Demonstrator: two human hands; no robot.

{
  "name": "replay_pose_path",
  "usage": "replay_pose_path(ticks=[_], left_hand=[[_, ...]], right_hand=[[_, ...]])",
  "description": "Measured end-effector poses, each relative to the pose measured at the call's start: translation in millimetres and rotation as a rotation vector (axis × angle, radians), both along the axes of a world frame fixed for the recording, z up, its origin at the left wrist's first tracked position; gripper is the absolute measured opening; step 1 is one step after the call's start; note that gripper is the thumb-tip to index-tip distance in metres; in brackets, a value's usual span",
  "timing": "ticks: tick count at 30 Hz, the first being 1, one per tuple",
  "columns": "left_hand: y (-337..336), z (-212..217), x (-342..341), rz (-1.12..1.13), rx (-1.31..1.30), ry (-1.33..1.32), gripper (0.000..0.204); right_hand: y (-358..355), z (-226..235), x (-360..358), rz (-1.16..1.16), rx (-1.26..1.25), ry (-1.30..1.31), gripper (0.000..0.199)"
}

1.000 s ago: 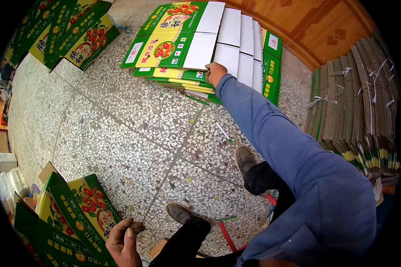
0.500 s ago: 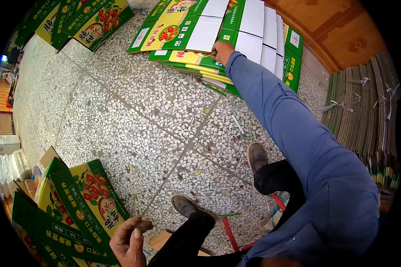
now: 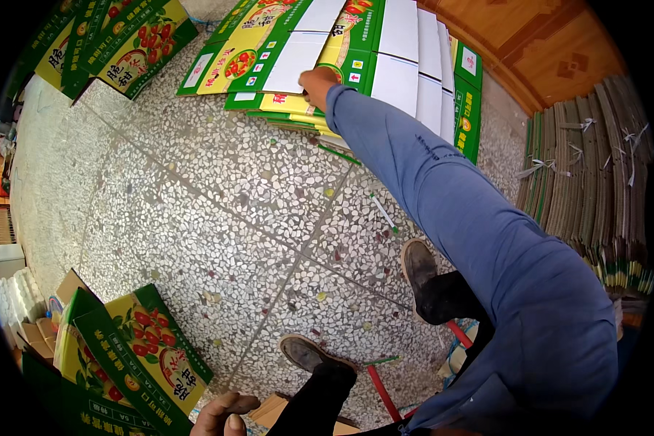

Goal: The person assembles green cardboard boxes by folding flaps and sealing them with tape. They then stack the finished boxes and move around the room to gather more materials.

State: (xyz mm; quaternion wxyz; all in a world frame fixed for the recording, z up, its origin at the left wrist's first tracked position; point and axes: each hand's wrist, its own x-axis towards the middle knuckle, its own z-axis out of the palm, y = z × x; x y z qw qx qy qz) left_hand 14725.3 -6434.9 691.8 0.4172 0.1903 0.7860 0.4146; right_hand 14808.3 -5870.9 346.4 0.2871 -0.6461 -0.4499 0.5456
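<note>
My right hand (image 3: 318, 86) reaches far forward, its fingers closed on the near edge of a flattened carton (image 3: 291, 59) with green, yellow and white panels. That carton lies uppermost, shifted left on a fanned stack of flattened cartons (image 3: 429, 94). My forearm and hand cover part of the stack. Low in the view, my left hand (image 3: 225, 416) is partly cut off by the lower edge. Its fingers are loosely bent, thumb apart, and nothing shows in them. Nearest to it stands a folded-up green carton (image 3: 149, 341) printed with red fruit.
More erected cartons (image 3: 134, 54) stand far left. Bundled cardboard sheets (image 3: 581, 160) tied with white string lean at the right, below a brown wooden panel (image 3: 552, 43). A white-and-green pen (image 3: 384, 212) lies on the speckled floor (image 3: 196, 218). Red bars (image 3: 383, 392) are by my feet.
My right hand has moved left, sliding the top carton left across the stack. My left hand has dropped lower, partly out of view. The whole view has shifted slightly.
</note>
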Motion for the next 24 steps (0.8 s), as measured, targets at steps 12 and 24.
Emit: replay_pose_path(ticks=[12,24], left_hand=[[10.3,-0.8,-8.1,-0.002,-0.012,-0.021,0.028],[14.4,-2.4,-15.2,0.023,0.001,-0.102,0.026]], right_hand=[[-31.4,19.9,-23.7,0.259,0.600,-0.774,0.028],[-16.8,33.5,1.0,0.944,0.881,-0.995,0.051]])
